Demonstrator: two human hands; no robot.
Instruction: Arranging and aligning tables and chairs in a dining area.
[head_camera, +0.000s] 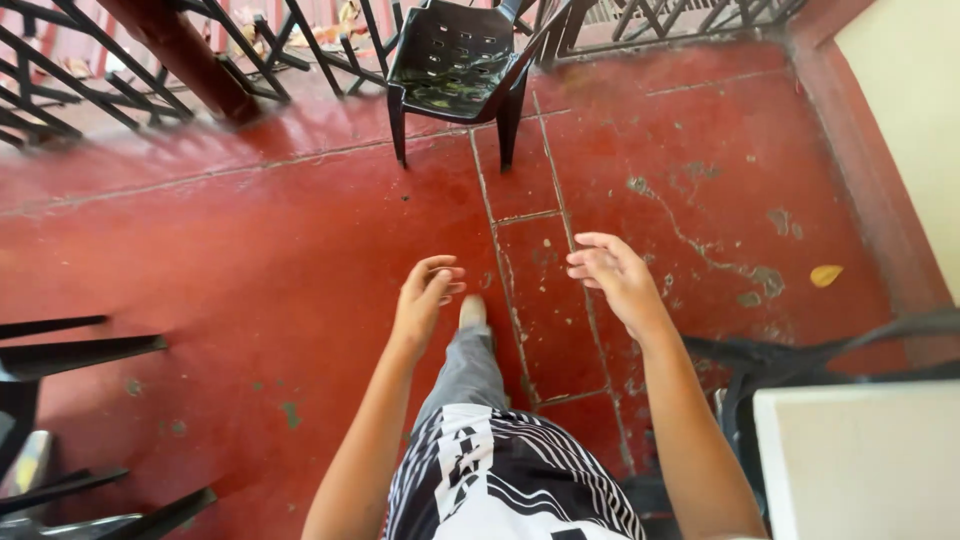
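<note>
Both hands empty, left hand (425, 300) loosely curled, right hand (612, 275) half-spread; best approach squarely toward the far dark plastic slatted chair (455, 60).

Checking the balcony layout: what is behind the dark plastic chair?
Behind the dark plastic chair stands a black metal railing; the chair's back covers the bars directly behind it.

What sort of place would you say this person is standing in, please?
Probably a house porch or balcony: a worn red-painted concrete floor, a dark metal railing along the far edge, and a dark plastic chair set against it. Both hands are empty.
</note>
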